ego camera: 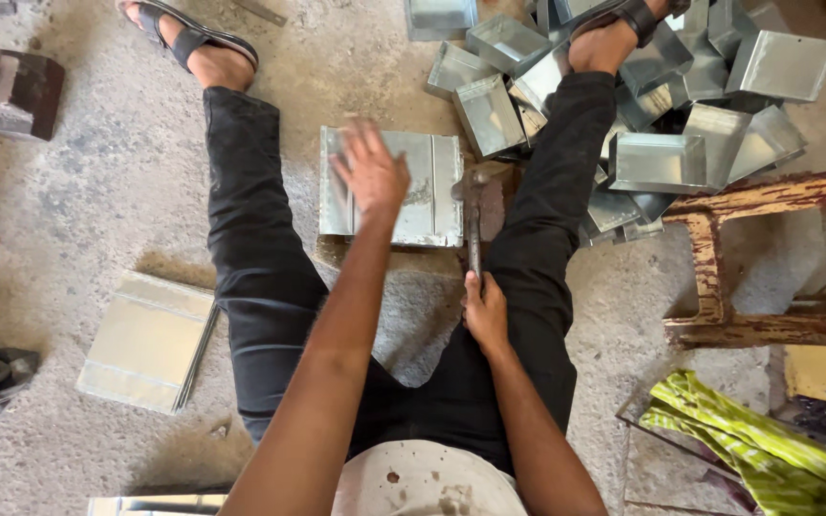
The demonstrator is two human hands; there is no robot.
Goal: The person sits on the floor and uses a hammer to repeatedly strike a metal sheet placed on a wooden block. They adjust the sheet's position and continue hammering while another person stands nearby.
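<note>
I sit on the floor with my legs spread. A folded sheet-metal piece (430, 191) lies flat between my knees. My left hand (371, 172) hovers or presses on it, fingers spread, slightly blurred. My right hand (486, 311) grips the handle of a dark metal hammer (472, 215), whose head rests by the right edge of the sheet.
A heap of finished metal trays (681, 105) lies at the upper right around my right leg. A stack of flat metal sheets (145, 339) sits at the left. A rusty worn bench frame (748, 258) and a green cloth (748, 440) are at the right.
</note>
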